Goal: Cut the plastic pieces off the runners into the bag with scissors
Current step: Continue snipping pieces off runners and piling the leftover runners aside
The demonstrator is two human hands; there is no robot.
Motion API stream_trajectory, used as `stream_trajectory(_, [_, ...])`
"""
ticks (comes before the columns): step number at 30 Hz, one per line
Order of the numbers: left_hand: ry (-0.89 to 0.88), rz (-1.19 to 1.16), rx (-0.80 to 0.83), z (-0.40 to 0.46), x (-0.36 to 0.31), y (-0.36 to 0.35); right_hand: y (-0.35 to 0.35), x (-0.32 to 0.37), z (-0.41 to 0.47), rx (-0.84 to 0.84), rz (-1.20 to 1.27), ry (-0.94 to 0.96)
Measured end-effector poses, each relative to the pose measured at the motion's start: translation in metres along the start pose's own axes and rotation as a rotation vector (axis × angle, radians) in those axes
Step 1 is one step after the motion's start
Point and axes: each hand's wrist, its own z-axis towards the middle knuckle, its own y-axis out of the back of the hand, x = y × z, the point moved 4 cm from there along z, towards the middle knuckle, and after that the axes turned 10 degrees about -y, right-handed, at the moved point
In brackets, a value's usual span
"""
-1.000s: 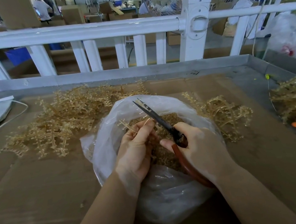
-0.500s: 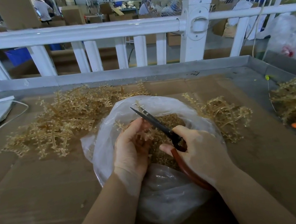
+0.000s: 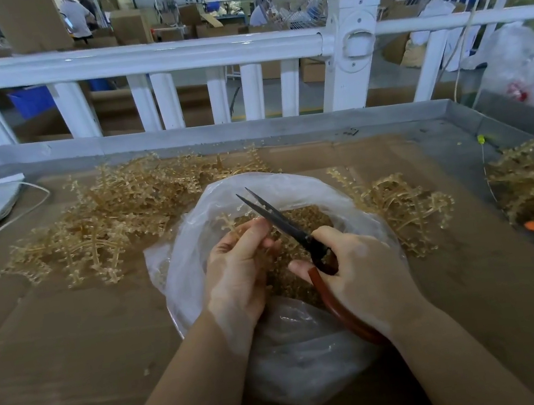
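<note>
Over the open bag [image 3: 196, 247] on the desk [image 3: 53, 338], the left hand [image 3: 238, 272] pinched a runner [image 3: 228, 222] while the right hand [image 3: 363, 274] gripped the scissors [image 3: 279, 221], blades slightly parted just beside it.

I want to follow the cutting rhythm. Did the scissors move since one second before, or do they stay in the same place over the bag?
Yes, slightly. The scissors shifted a little left and toward the person, judged against the white fence post.
</note>
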Motion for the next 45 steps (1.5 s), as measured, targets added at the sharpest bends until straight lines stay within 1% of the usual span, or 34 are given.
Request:
stream_trajectory(3, [-0.017,0.013,-0.001,0.0001,-0.0009,0.0005,0.0004,0.0002,-0.0004,0.017,-0.014,0.008])
stream_trajectory(6, [0.011,0.007,0.002,-0.0017,-0.0020,-0.0008,0.0006,0.0002,-0.0008,0.027,-0.039,0.014])
stream_trajectory(13, [-0.032,0.043,0.098,-0.0026,-0.0042,-0.0036,0.0015,-0.0020,-0.0008,0.028,-0.060,0.022])
stream_trajectory(18, [-0.043,0.076,0.045,-0.0024,-0.0033,-0.0033,0.0004,-0.0014,0.0009,0.042,-0.053,0.016])
stream_trajectory(21, [-0.034,0.078,0.051,-0.0009,-0.0015,-0.0015,-0.0006,-0.0013,0.0027,0.045,-0.033,0.012])
stream_trajectory(28, [0.001,0.024,0.094,-0.0003,0.0001,-0.0024,-0.0013,-0.0014,0.0050,0.052,-0.013,0.014])
stream_trajectory(31, [0.012,0.021,0.078,0.0007,0.0011,-0.0010,-0.0004,-0.0011,0.0052,0.043,-0.015,0.009])
stream_trajectory(34, [0.033,-0.029,0.058,0.0014,0.0015,-0.0007,-0.0010,-0.0003,0.0048,0.056,-0.030,0.016])
stream_trajectory(37, [0.016,-0.080,0.048,0.0023,0.0006,0.0003,-0.0012,0.0003,0.0035,0.064,-0.041,0.026])
stream_trajectory(40, [0.004,-0.109,0.073,0.0016,0.0019,-0.0002,-0.0002,0.0008,0.0032,0.059,-0.028,0.038])
stream_trajectory(45, [0.001,-0.095,0.067,0.0022,0.0014,-0.0002,-0.0013,0.0000,0.0025,0.063,-0.044,0.054])
